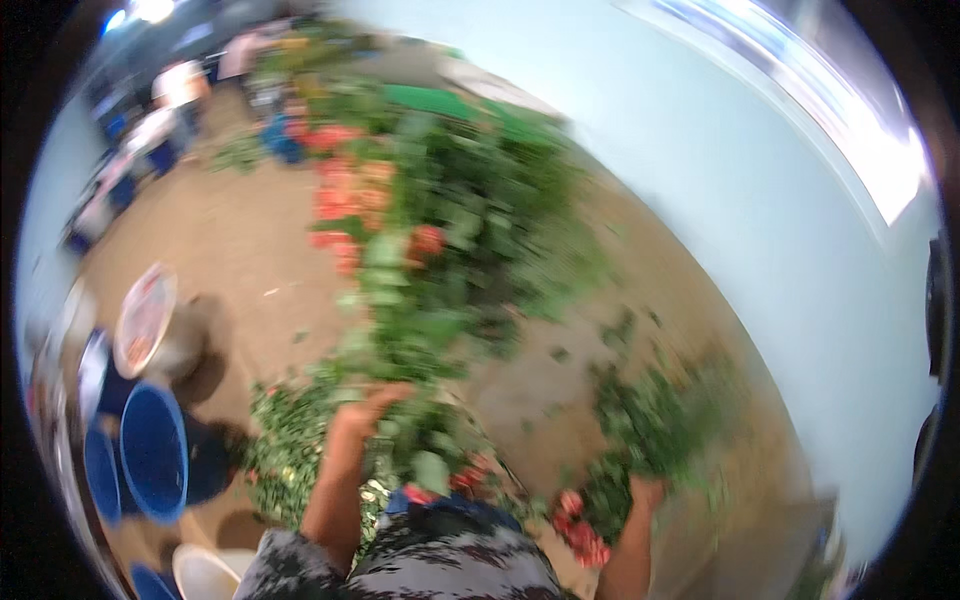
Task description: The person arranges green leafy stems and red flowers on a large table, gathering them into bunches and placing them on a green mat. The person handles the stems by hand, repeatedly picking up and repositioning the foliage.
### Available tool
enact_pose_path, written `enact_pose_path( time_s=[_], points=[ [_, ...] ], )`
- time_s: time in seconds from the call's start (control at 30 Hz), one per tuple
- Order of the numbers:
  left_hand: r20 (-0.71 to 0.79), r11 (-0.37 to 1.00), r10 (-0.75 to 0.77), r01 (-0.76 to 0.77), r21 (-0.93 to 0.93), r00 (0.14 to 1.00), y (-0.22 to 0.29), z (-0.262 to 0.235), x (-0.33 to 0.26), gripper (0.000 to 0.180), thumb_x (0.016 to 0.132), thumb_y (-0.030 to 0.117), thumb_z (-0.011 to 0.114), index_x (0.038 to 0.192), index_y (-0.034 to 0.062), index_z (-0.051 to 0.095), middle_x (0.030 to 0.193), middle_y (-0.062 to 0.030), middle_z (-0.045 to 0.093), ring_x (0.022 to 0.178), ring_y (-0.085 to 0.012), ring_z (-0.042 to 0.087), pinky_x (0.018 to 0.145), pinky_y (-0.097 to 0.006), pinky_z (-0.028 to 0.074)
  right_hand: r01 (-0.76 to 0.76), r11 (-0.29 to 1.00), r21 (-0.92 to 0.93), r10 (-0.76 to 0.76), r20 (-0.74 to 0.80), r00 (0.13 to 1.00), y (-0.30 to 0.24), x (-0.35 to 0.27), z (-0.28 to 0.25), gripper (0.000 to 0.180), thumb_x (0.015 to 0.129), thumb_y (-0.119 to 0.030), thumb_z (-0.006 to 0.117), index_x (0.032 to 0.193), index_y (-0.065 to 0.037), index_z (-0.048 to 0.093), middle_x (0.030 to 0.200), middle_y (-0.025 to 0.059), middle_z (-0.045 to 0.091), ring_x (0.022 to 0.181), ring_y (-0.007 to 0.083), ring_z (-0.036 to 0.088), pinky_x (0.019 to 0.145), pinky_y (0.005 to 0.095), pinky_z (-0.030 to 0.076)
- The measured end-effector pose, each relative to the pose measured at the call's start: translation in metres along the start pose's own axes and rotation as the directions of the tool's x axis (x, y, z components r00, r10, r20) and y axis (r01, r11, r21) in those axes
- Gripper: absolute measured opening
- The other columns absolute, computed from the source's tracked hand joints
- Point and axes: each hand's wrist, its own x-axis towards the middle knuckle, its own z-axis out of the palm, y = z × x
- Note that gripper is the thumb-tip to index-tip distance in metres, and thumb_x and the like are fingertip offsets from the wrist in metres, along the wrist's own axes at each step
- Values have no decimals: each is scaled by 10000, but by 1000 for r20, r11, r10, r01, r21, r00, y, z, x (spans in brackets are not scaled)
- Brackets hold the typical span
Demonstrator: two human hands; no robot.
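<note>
The picture is smeared by motion. My left hand (378, 402) is closed on green leafy stems in front of my body; leaves cover part of its fingers. Beyond it lies a big heap of leafy stems (480, 210), with orange-red rose heads (340, 195) along its left side. Off to the right, my right hand (648, 490) is closed around a bunch of roses (605, 490). The bunch's red heads hang toward my body, and its leafy stems spread away to the upper right. More red blooms (475, 470) show close to my waist.
Cut leaves and petals (295, 440) litter the floor on the left. Blue buckets (155, 450) and a pale tub (148, 325) stand farther left. A light blue wall (680, 130) runs along the right. Blurred people (182, 85) are at the far left.
</note>
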Motion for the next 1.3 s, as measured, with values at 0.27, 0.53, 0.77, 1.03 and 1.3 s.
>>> enact_pose_path(
  time_s=[0.27,0.53,0.77,1.03,1.3],
  points=[
    [-586,731,-667,558,-393,461,10,-80,-73,607,833,416,638,1262,-2,537,1226,-104,568,1122,-235,515,971,-402,383,-164,983,-79,172,104,980,-93,-6,19,1156,720,-435,777,1483,-54,-4,1083,217,634,926,339,636,761,446,521],
    [-556,723,-691,429,-542,463,73,-32,-11,532,760,261,733,1197,13,558,1075,-58,614,906,-214,589,773,-358,488,-98,995,-18,100,125,987,-82,3,12,1031,805,-305,695,1484,-62,-41,762,127,649,622,274,606,536,433,511],
    [-521,682,-732,464,-565,440,104,-35,-1,490,749,208,716,1176,18,567,1052,-68,618,905,-222,599,767,-364,494,-7,984,177,-14,119,993,-54,15,10,998,848,-289,663,1463,-2,-70,1057,223,639,693,305,633,590,430,530],
    [-564,663,-731,597,-452,384,85,-79,-22,587,739,342,745,1174,-11,570,1038,-59,606,878,-195,570,766,-335,462,35,920,391,-155,279,948,-39,-10,-37,874,764,-430,710,1363,45,287,1459,267,264,1321,356,336,1052,420,334],
    [-471,645,-759,620,-446,451,39,-156,-51,557,792,388,658,1205,23,582,1164,-94,588,1030,-247,553,922,-387,415,523,734,433,-566,-36,824,41,35,1,499,852,-132,523,1345,-72,483,1404,184,423,1301,268,396,1105,417,237]
  ],
)
